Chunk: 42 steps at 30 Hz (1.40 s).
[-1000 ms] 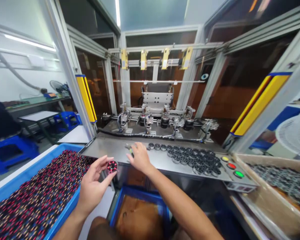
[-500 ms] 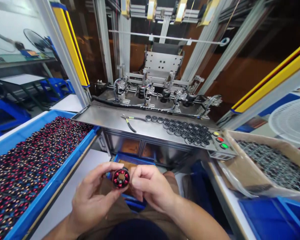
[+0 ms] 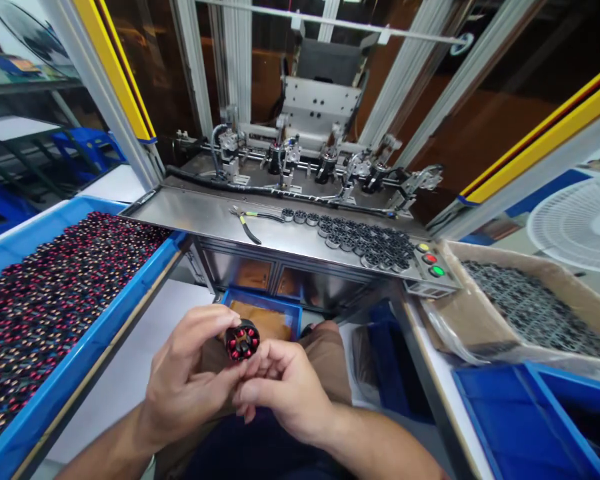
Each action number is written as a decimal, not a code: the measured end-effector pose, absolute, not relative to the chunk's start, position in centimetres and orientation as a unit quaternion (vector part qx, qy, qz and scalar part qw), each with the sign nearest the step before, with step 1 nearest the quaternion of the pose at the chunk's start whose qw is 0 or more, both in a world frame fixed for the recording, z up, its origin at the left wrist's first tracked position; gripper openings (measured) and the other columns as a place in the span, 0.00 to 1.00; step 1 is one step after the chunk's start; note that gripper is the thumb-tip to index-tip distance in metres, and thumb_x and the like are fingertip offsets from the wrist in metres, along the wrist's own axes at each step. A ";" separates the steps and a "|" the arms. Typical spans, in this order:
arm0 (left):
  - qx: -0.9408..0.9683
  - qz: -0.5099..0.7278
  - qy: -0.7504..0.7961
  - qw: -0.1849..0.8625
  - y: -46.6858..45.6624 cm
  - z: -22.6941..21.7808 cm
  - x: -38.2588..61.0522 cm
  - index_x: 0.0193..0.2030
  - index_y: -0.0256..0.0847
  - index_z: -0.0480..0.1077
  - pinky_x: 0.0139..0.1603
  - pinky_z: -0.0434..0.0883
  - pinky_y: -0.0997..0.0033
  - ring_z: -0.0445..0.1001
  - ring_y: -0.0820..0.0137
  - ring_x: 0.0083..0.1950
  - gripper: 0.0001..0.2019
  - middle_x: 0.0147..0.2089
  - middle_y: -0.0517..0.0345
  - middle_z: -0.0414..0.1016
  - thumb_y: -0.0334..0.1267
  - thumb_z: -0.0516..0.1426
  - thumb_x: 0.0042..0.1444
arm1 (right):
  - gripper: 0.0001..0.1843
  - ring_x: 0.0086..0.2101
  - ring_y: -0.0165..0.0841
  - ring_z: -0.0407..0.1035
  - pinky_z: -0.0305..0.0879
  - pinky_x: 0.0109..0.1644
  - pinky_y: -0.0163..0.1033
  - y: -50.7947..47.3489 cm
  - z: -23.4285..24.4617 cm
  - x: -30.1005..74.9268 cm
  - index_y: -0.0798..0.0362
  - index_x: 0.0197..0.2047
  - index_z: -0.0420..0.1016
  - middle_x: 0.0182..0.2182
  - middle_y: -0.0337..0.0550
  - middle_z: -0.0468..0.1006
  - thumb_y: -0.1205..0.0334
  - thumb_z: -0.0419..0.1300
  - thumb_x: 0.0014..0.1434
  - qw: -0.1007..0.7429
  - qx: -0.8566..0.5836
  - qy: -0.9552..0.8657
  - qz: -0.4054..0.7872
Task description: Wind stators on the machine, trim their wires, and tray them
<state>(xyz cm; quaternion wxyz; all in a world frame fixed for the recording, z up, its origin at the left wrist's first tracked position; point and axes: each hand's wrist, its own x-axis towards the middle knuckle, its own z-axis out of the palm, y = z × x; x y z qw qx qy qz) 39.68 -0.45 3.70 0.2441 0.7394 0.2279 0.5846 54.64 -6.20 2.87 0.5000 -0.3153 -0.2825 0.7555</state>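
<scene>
My left hand (image 3: 187, 383) pinches a small round motor stator (image 3: 242, 340), black with red windings, held over my lap. My right hand (image 3: 280, 383) is closed against the stator's lower right side, its fingertips touching it. On the steel shelf (image 3: 195, 217) ahead lie pliers (image 3: 247, 223) and several dark ring-shaped parts (image 3: 365, 241). To my left, a blue tray (image 3: 145, 267) is filled with many red and copper wound stators.
Behind the shelf stands a machine (image 3: 320, 127) with a row of fixtures, framed by yellow light-curtain posts (image 3: 115, 73). Yellow, red and green buttons (image 3: 429, 259) sit at the shelf's right end. A cardboard box (image 3: 520, 307) of dark parts lies right, a blue bin (image 3: 525, 427) below it.
My right hand left the shelf and came back to the stator. Both hands drew in toward my lap, and my view tilted down.
</scene>
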 end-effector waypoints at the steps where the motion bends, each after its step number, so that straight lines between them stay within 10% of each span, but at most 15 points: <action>1: 0.740 0.585 0.225 0.244 -0.4 3.7 39.7 0.60 0.46 0.66 0.50 0.76 0.59 0.75 0.62 0.49 0.39 0.48 0.53 0.75 0.17 0.66 0.41 | 0.20 0.19 0.26 0.72 0.69 0.21 0.28 -6.2 3.0 54.5 0.57 0.29 0.71 0.21 0.39 0.79 0.59 0.76 0.41 0.498 -0.316 -0.273 0.760; 22: 0.586 0.519 0.240 0.575 -1.5 4.5 40.7 0.57 0.54 0.66 0.46 0.77 0.79 0.79 0.73 0.48 0.33 0.49 0.60 0.77 0.21 0.66 0.46 | 0.20 0.19 0.22 0.60 0.55 0.25 0.30 -4.1 6.5 58.1 0.56 0.25 0.69 0.18 0.35 0.69 0.49 0.67 0.54 0.450 -0.399 -0.458 0.655; 42: 0.629 0.457 0.285 0.560 -2.2 4.3 39.7 0.60 0.57 0.63 0.52 0.74 0.81 0.77 0.73 0.55 0.31 0.54 0.62 0.79 0.24 0.62 0.55 | 0.09 0.30 0.28 0.64 0.61 0.38 0.36 -4.4 6.7 58.2 0.54 0.30 0.67 0.28 0.37 0.69 0.62 0.62 0.60 0.537 -0.414 -0.602 0.422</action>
